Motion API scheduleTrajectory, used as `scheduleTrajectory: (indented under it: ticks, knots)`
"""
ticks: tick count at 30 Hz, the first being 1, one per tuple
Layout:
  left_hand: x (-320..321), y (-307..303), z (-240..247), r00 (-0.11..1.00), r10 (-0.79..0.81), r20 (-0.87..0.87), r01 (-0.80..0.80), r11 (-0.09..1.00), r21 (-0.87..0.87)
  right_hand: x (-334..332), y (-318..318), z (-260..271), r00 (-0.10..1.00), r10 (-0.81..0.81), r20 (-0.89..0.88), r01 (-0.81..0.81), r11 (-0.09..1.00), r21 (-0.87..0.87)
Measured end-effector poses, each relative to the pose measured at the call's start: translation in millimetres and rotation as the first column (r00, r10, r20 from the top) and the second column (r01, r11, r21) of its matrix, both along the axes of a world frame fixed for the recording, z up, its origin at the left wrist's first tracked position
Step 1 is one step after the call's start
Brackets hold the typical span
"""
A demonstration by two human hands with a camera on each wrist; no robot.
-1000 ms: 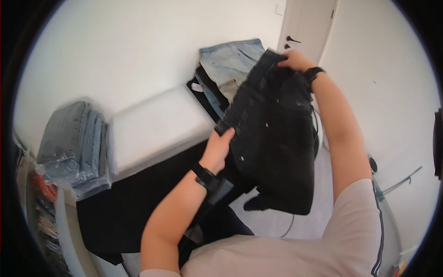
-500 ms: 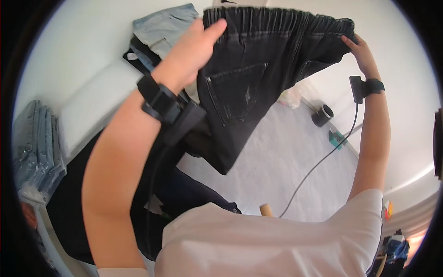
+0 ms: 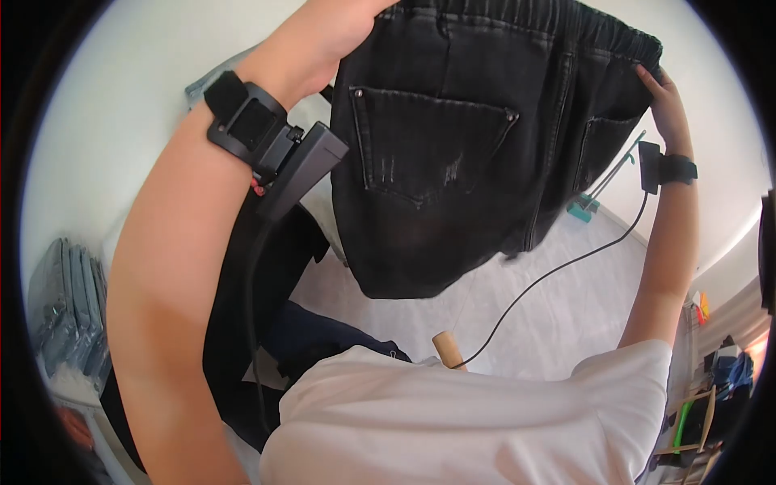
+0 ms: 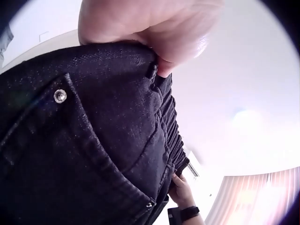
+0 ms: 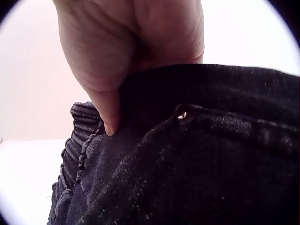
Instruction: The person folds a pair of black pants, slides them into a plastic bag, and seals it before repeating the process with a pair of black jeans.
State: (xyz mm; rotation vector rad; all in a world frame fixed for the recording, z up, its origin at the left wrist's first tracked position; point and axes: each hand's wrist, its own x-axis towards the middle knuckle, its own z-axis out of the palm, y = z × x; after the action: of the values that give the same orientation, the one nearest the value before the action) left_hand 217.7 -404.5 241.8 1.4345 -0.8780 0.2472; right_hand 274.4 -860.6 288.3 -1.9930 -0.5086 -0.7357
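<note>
Black jeans [image 3: 436,162] with a gathered elastic waistband hang spread in the air between both hands, a back pocket with rivets and pale scuffs facing me in the head view. My left hand [image 4: 150,28] grips the waistband's left end; its fingers go behind the cloth, and the head view cuts it off at the top. At the opposite end, my right hand [image 3: 667,105] pinches the waistband, thumb in front. In the right wrist view, the thumb [image 5: 108,115] presses on the denim just below the ruffled elastic.
Clear-bagged folded jeans [image 3: 69,299] are stacked at the left. Black cloth [image 3: 267,267] and dark blue cloth [image 3: 323,335] lie below the left arm. A cable [image 3: 558,263] runs from the right wrist camera past a wooden rod end [image 3: 447,349]. Behind is a green dustpan [image 3: 582,208].
The black jeans have been raised and turned from slanting sideways to hanging with the waistband across the top. Both hands moved up and apart, stretching the waistband, and the jeans now look closer.
</note>
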Motion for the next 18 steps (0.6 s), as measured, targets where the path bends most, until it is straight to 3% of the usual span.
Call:
scheduleTrajectory:
  ticks: [2, 6, 10, 12, 14, 18]
  knots:
    - [8.7, -6.6, -6.9, 0.973, 0.233, 0.008, -0.233, 0.973, 0.009, -4.5, -5.9, -11.7, 0.999, 0.049, -0.017, -0.048, 0.998, 0.051]
    - [33.9, -1.1, -20.7, 0.987, 0.144, -0.070, -0.136, 0.985, 0.107, -25.0, 8.7, -50.1, 0.984, 0.078, -0.163, -0.055, 0.989, 0.137]
    - [21.1, -1.6, -31.2, 0.980, 0.157, -0.122, -0.129, 0.968, 0.214, -36.9, 13.6, -98.0, 0.938, 0.087, -0.336, -0.040, 0.989, 0.145]
    - [29.5, 8.9, -37.0, 0.968, 0.125, -0.217, -0.052, 0.948, 0.313, -42.3, 22.8, -114.0, 0.904, 0.163, -0.396, -0.075, 0.970, 0.229]
    - [35.3, 12.5, -42.3, 0.967, 0.117, -0.226, -0.045, 0.952, 0.303, -45.3, 28.9, -128.9, 0.855, 0.280, -0.436, -0.125, 0.928, 0.351]
    - [46.8, 2.7, -39.3, 0.934, 0.250, -0.254, -0.145, 0.918, 0.370, -48.1, 19.6, -137.9, 0.766, 0.468, -0.440, -0.264, 0.854, 0.447]
